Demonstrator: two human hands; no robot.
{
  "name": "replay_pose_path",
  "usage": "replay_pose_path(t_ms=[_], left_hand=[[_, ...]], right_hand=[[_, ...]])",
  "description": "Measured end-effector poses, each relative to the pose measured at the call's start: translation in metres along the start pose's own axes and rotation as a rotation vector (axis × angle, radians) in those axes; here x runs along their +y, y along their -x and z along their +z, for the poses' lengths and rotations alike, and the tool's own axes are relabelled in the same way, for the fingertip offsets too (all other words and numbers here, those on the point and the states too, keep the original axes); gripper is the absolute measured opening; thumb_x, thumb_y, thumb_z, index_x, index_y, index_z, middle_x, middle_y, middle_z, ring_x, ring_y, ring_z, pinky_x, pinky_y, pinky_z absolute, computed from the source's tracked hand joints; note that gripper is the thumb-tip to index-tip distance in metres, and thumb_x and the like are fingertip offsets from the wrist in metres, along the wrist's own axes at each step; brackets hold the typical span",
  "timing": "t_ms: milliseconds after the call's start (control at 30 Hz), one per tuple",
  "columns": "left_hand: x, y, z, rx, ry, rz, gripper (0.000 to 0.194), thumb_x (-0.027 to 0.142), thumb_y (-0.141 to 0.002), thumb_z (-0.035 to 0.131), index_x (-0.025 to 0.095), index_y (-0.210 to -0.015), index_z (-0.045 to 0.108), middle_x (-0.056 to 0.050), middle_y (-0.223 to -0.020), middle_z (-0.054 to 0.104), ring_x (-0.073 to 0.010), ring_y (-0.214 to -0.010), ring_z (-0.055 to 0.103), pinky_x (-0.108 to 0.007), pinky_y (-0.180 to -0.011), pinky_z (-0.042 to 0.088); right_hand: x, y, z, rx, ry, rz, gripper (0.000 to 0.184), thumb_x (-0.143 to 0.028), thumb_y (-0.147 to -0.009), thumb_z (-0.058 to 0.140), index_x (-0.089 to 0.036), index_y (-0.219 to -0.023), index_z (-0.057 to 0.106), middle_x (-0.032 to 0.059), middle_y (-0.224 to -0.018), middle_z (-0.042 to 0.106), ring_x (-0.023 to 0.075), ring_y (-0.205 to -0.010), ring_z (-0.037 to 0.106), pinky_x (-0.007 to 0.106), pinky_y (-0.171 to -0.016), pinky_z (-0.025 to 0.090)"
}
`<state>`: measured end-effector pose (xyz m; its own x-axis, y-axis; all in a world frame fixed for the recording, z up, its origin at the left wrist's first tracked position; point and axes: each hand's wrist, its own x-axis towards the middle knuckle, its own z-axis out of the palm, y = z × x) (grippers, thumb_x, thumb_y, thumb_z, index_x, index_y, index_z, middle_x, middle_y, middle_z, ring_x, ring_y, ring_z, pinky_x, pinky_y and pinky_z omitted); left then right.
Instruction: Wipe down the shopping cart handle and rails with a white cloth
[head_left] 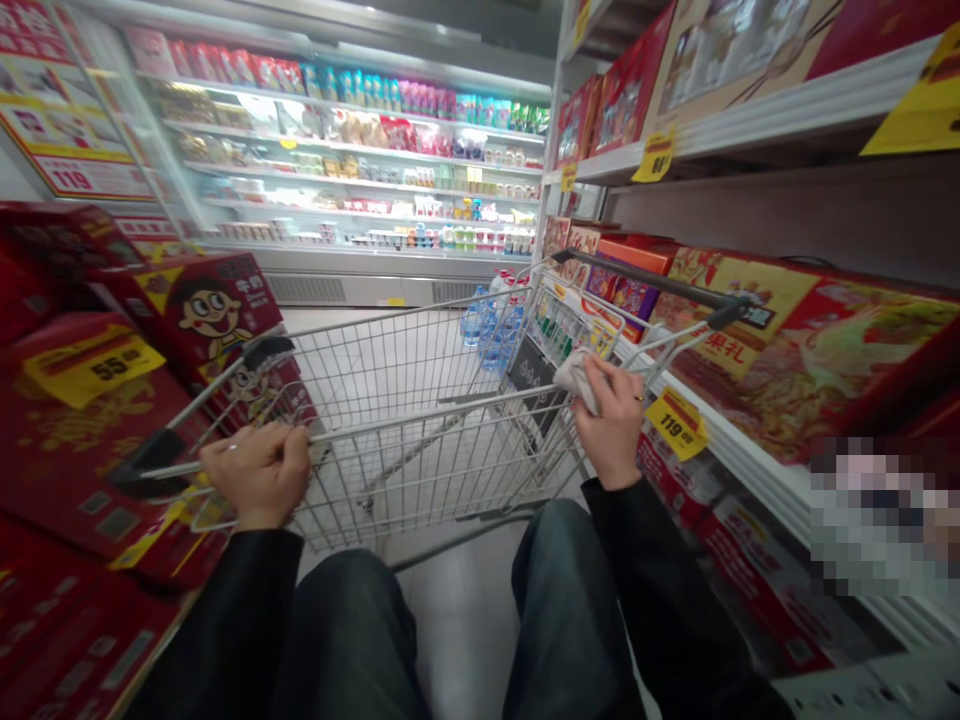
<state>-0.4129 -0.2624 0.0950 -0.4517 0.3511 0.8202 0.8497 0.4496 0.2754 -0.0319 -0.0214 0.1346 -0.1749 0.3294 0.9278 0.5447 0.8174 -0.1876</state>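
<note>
My left hand [256,475] is curled around the near left rail of a wire shopping cart [390,432]. My right hand [609,422] pinches a crumpled white tissue or cloth [577,380] and rests at the cart's near right rail. The cart's black-gripped side handles run forward from both hands. Inside the cart stand clear water bottles [487,325] with blue labels, partly behind the wire and beside a black-and-white packaged item [532,372]. The bottom of the load is hidden by the mesh.
Stacked red gift boxes [90,430] with yellow price signs crowd the left side. Shelves of red and yellow boxed goods [810,350] line the right. A lit refrigerated display case [345,170] stands ahead. My knees show below the cart, above a pale floor [465,620].
</note>
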Motion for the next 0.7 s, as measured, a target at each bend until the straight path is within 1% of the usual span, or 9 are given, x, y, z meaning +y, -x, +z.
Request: replay_pose_path(t_ms=[67,133,233,333,400,467,600,667,700], left_hand=[[0.002,0.002,0.0,0.017,0.0,-0.002,0.04,0.037,-0.084,0.054,0.016,-0.051,0.052,0.002,-0.055,0.051,-0.0116,-0.066,0.047,-0.029,-0.076,0.026],[0.005,0.004,0.001,0.032,-0.004,-0.003,0.04,0.037,-0.084,0.055,0.015,-0.051,0.051,0.001,-0.054,0.049,-0.012,-0.067,0.047,-0.03,-0.076,0.024],[0.011,0.007,0.0,0.034,-0.007,0.002,0.041,0.039,-0.087,0.053,0.016,-0.053,0.054,0.002,-0.056,0.051,-0.0121,-0.068,0.047,-0.032,-0.08,0.025],[0.017,0.011,-0.001,0.054,-0.024,-0.004,0.043,0.039,-0.089,0.05,0.016,-0.053,0.052,0.002,-0.058,0.052,-0.0123,-0.068,0.046,-0.034,-0.085,0.025],[0.019,0.013,-0.002,0.059,-0.033,0.003,0.042,0.039,-0.089,0.05,0.017,-0.054,0.053,0.002,-0.058,0.052,-0.0127,-0.068,0.045,-0.035,-0.085,0.025],[0.02,0.014,-0.002,0.058,-0.033,0.016,0.04,0.039,-0.088,0.05,0.018,-0.055,0.056,0.002,-0.057,0.052,-0.0131,-0.067,0.047,-0.034,-0.083,0.026],[0.02,0.016,0.002,0.097,-0.033,0.005,0.038,0.038,-0.085,0.053,0.018,-0.053,0.054,0.002,-0.054,0.05,-0.0126,-0.063,0.043,-0.033,-0.078,0.025],[0.02,0.018,0.006,0.13,-0.036,0.003,0.036,0.038,-0.084,0.055,0.019,-0.054,0.054,0.003,-0.053,0.048,-0.0124,-0.063,0.042,-0.032,-0.079,0.025],[0.02,0.019,0.009,0.148,-0.037,0.008,0.034,0.038,-0.083,0.055,0.019,-0.055,0.055,0.003,-0.053,0.048,-0.0125,-0.063,0.042,-0.032,-0.08,0.025]], right_hand=[[0.017,-0.002,-0.004,0.092,0.04,0.054,0.057,-0.01,-0.082,0.06,-0.024,-0.138,0.062,0.01,-0.127,0.068,0.0265,-0.114,0.059,0.047,-0.101,0.048],[0.017,0.002,-0.003,0.12,0.037,0.065,0.057,-0.011,-0.081,0.06,-0.024,-0.136,0.063,0.01,-0.125,0.068,0.0265,-0.113,0.059,0.047,-0.1,0.047],[-0.017,0.016,0.008,0.056,-0.042,0.034,0.061,-0.007,-0.081,0.058,-0.026,-0.138,0.062,0.0093,-0.131,0.066,0.0259,-0.112,0.057,0.046,-0.099,0.047],[-0.056,0.028,0.02,-0.085,-0.195,-0.068,0.075,0.0,-0.078,0.054,-0.03,-0.146,0.054,0.0063,-0.141,0.062,0.0244,-0.112,0.054,0.043,-0.099,0.048],[-0.062,0.029,0.022,-0.127,-0.239,-0.097,0.079,0.001,-0.078,0.053,-0.032,-0.149,0.05,0.0053,-0.144,0.06,0.0245,-0.114,0.053,0.043,-0.1,0.049],[-0.046,0.024,0.019,-0.088,-0.205,-0.061,0.076,-0.002,-0.08,0.055,-0.032,-0.149,0.05,0.0066,-0.143,0.061,0.0257,-0.117,0.054,0.045,-0.102,0.048],[0.011,0.007,0.009,0.159,-0.032,0.085,0.061,-0.01,-0.085,0.059,-0.03,-0.143,0.058,0.0102,-0.13,0.066,0.0274,-0.115,0.059,0.05,-0.102,0.045],[0.023,0.004,0.006,0.187,-0.011,0.097,0.059,-0.012,-0.085,0.061,-0.029,-0.141,0.059,0.0101,-0.127,0.066,0.0276,-0.114,0.06,0.051,-0.102,0.044],[0.022,0.005,0.006,0.166,-0.03,0.084,0.06,-0.011,-0.085,0.061,-0.03,-0.142,0.059,0.0097,-0.127,0.066,0.0276,-0.114,0.06,0.051,-0.102,0.044]])
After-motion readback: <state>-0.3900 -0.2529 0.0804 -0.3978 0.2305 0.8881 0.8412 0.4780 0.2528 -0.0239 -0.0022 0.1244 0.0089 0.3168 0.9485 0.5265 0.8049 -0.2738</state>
